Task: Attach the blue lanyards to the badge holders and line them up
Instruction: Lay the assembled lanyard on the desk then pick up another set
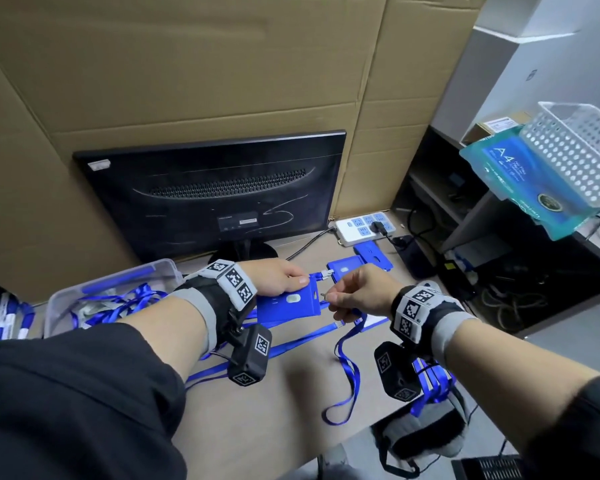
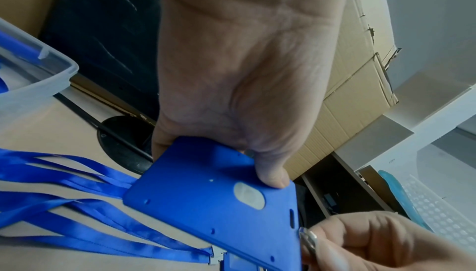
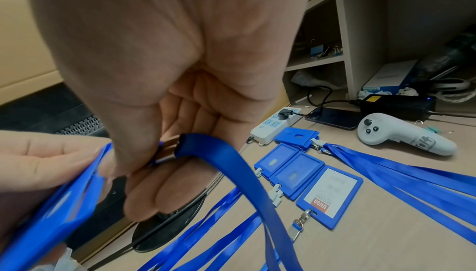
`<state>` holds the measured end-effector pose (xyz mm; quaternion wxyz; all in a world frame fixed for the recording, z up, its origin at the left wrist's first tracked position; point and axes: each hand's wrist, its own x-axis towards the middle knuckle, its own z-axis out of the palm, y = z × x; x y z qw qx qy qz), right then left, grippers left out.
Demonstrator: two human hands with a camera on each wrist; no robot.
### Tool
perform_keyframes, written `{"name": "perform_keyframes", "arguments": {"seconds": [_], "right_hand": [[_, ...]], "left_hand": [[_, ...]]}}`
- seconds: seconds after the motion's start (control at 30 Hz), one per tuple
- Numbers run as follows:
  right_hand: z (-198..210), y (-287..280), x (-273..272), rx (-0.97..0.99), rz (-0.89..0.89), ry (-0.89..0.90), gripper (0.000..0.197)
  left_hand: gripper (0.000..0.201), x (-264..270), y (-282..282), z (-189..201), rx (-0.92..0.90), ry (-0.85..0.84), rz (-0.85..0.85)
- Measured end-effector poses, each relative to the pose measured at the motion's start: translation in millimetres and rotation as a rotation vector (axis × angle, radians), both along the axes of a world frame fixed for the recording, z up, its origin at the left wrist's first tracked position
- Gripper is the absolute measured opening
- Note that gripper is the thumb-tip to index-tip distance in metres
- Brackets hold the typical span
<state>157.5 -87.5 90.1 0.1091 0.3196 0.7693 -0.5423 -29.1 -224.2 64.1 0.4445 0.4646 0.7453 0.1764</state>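
My left hand (image 1: 297, 282) grips a blue badge holder (image 1: 288, 303) by its far edge, thumb on top, just above the desk. In the left wrist view the badge holder (image 2: 206, 204) shows its slot facing my right hand (image 2: 373, 240). My right hand (image 1: 331, 299) pinches the metal clip (image 2: 309, 238) of a blue lanyard (image 1: 347, 368) at the holder's slotted edge. The lanyard (image 3: 231, 163) hangs in a loop from my fingers. Several badge holders with lanyards attached (image 3: 296, 173) lie in a row on the desk beyond.
A black monitor (image 1: 215, 195) stands behind against cardboard. A clear bin (image 1: 111, 292) of lanyards sits at the left. A power strip (image 1: 364, 228), a phone (image 3: 332, 118) and a grey controller (image 3: 401, 134) lie at the right. Loose lanyard straps (image 2: 64, 204) cross the desk.
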Motion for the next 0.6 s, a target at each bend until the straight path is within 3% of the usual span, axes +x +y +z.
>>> {"name": "perform_keyframes", "arguments": {"seconds": [0.2,0.37,0.6], "right_hand": [[0.9,0.5,-2.4,-0.038,-0.021,-0.002,0.023],[3.2,-1.3,-8.1,-0.055,-0.023,-0.042,0.019],[5.8,-3.9,-13.0,-0.127,-0.094,-0.018,0.008]], "left_hand": [[0.023,0.7,5.2,3.9,0.02,0.109,-0.028],[0.026,10.3,11.6,5.9,0.072,-0.033,0.039],[0.025,9.5,16.0,11.5,0.164,0.096,0.112]]}}
